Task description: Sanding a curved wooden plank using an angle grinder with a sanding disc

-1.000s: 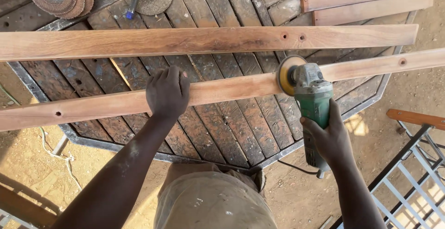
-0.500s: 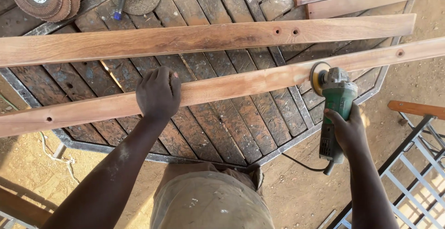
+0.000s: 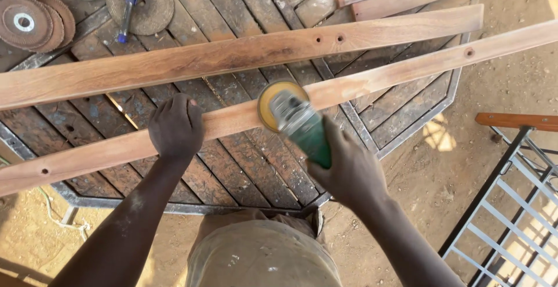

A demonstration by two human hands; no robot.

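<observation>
While the slatted wooden worktop [image 3: 244, 165] is carrying two long boards, the nearer wooden slat [image 3: 378, 77] is lying slanted across it. The left hand [image 3: 175, 127] is pressing flat on this slat, its grip holding only the wood down. The right hand [image 3: 349, 168] is closing its grip around the green angle grinder [image 3: 302, 127], whose yellow sanding disc [image 3: 278, 102] is touching the slat. To sand well, I think the disc should be moving evenly, with light pressure.
</observation>
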